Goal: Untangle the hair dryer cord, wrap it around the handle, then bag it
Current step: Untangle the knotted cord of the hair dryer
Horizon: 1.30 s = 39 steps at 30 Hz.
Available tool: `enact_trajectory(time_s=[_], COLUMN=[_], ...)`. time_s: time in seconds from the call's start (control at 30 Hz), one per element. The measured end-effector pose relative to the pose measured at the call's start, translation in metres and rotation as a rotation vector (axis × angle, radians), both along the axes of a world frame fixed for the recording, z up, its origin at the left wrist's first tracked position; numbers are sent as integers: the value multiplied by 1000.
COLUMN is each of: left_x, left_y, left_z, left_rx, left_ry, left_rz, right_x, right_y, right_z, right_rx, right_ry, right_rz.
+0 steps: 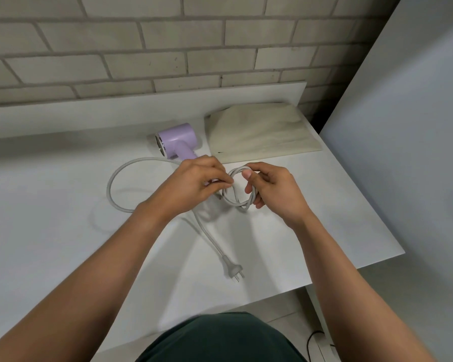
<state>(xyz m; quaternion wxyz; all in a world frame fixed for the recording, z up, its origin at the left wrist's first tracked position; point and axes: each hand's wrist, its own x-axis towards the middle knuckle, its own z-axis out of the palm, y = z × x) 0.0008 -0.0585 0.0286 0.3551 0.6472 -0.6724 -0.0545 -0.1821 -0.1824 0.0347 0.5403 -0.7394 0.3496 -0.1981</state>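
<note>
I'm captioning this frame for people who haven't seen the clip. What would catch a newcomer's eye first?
First, the two hands at centre: the left hand and right hand both grip a small coil of the grey cord. Behind them the lilac hair dryer lies on the white table, a beige bag flat to its right; the plug lies nearer the person.

Perhaps a home: white table, brick wall.
</note>
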Motion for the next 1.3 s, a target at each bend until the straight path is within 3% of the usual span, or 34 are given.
enact_trajectory(time_s=[0.13, 0.3, 0.53, 0.63, 0.77, 0.97, 1.3], left_x=[-9, -15, -23, -23, -22, -26, -33], left_y=[-7, 1, 1, 3, 6, 7, 8], left_z=[4, 2, -14, -18, -17, -17, -4], left_rx=[109, 199, 41, 111, 155, 122, 21], left_ry=[-74, -54, -116, -95, -60, -54, 6], left_rz=[-120, -104, -51, -25, 30, 69, 280], right_x=[2, -1, 0, 1, -8, -22, -20], right_y=[2, -6, -7, -4, 3, 10, 8], right_z=[5, 5, 4, 11, 20, 17, 7], right_rx=[123, 233, 460, 321, -278, -350, -15], right_ry=[-69, -69, -87, 7, 265, 325, -74], right_rz=[-2, -89, -118, -104, -159, 272, 212])
